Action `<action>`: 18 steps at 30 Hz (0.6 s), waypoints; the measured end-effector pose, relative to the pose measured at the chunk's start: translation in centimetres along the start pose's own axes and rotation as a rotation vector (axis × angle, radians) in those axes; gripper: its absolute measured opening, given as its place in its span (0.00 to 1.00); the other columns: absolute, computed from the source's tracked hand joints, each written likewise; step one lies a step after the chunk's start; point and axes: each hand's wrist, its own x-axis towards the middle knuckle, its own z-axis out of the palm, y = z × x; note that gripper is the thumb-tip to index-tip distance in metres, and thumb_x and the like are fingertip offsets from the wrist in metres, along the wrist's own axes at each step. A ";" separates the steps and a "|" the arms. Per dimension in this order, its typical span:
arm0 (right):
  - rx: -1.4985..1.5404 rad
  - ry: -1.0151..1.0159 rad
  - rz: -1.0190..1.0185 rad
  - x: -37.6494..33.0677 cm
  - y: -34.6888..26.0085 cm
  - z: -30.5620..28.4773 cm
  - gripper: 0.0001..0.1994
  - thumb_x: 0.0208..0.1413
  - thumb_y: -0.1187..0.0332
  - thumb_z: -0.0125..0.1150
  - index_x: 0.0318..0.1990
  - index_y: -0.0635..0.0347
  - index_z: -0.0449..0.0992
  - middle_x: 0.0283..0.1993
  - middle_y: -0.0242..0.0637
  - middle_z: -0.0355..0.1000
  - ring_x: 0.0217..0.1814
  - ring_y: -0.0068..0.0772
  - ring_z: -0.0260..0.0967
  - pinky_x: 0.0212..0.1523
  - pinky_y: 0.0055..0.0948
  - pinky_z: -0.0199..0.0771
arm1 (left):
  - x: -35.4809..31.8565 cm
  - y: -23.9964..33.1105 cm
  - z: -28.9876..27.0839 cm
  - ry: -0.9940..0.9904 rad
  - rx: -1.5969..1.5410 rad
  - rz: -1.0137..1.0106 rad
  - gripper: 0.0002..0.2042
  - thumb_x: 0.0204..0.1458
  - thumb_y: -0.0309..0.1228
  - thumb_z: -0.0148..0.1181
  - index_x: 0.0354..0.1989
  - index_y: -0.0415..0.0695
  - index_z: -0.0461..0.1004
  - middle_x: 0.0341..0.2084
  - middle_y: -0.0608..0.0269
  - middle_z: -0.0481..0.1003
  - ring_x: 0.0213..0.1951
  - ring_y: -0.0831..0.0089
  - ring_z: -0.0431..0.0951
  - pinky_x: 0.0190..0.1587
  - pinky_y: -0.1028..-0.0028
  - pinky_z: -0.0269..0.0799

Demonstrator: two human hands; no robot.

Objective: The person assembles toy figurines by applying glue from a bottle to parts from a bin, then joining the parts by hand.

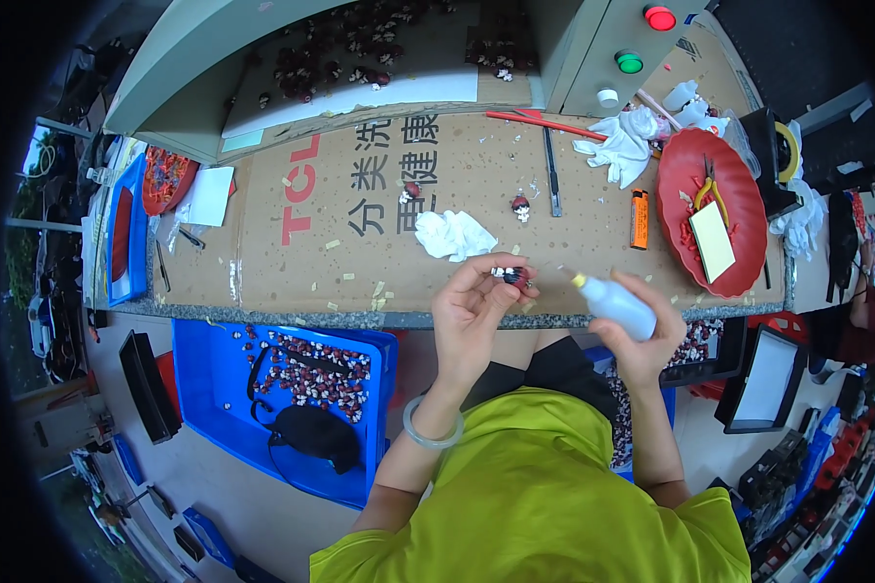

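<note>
We hold the small figurine (515, 277) above the cardboard sheet (340, 267), near its front edge. We judge that this position keeps the part well in sight and leaves its exposed side accessible to the squeeze bottle (620, 309). The bottle is tilted, its fine tip directed toward the figurine with a gap between them, which appears to favour close aiming. A crumpled white tissue (455, 235) lies just beyond the left hand (472, 309), presumably within reach for wiping.

We keep the left thumb and fingertips closed in a pinch on the figurine, leaving much of it uncovered. The left forearm rises from below, its wrist inside a pale bangle (433, 425). The right hand (644, 335) is wrapped partway round the bottle body, thumb on the near side, fingers on the far side. We cannot tell how firmly it squeezes.
</note>
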 end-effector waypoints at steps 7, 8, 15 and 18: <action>0.384 0.074 0.386 1.2 7.9 2.5 0.22 0.46 0.82 0.60 0.51 0.67 0.66 0.47 0.43 0.73 0.48 0.26 0.69 0.51 0.25 0.67 | 0.1 -0.2 0.2 0.009 0.029 0.027 0.13 0.51 0.19 0.57 0.45 0.33 0.68 0.39 0.54 0.74 0.39 0.73 0.75 0.44 0.76 0.73; 0.367 0.074 0.356 1.5 8.4 2.8 0.22 0.47 0.82 0.59 0.51 0.67 0.65 0.48 0.42 0.72 0.48 0.26 0.69 0.51 0.24 0.66 | 0.1 -0.1 0.3 0.017 0.024 0.010 0.14 0.50 0.19 0.58 0.46 0.33 0.68 0.39 0.53 0.74 0.40 0.73 0.75 0.44 0.76 0.73; -0.209 0.342 0.023 0.7 4.3 2.9 0.25 0.45 0.78 0.63 0.52 0.67 0.63 0.50 0.43 0.70 0.52 0.34 0.66 0.52 0.32 0.65 | -0.1 -0.4 0.3 0.022 -0.016 -0.032 0.18 0.45 0.16 0.62 0.46 0.34 0.67 0.38 0.54 0.74 0.40 0.74 0.76 0.42 0.78 0.73; -0.188 0.492 -0.089 -1.2 1.4 1.8 0.25 0.42 0.75 0.67 0.51 0.66 0.67 0.51 0.43 0.66 0.53 0.40 0.65 0.53 0.36 0.63 | -0.2 -0.5 0.4 -0.046 -0.084 -0.110 0.20 0.44 0.16 0.63 0.48 0.34 0.66 0.38 0.56 0.74 0.40 0.75 0.76 0.43 0.79 0.73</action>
